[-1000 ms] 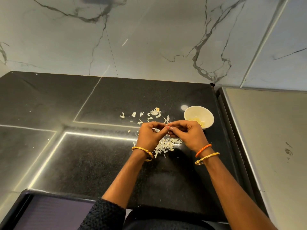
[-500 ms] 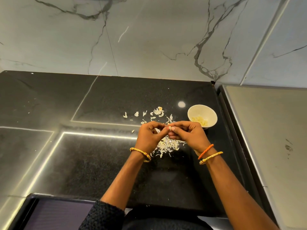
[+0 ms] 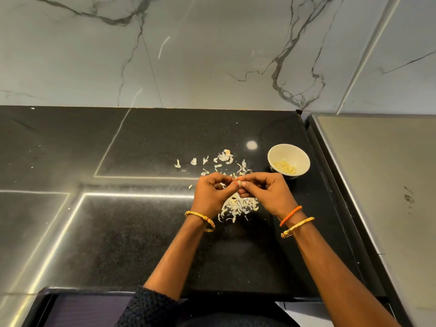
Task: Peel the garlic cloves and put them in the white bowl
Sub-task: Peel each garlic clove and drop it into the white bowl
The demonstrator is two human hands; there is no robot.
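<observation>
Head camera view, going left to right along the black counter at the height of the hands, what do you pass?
Small lone peel scrap → left hand → garlic clove pinched between both hands → right hand → white bowl with peeled cloves → grey steel surface.

No readable text anywhere.

No lettering, label, brand, number or sign to be made out on anything in the frame.
</observation>
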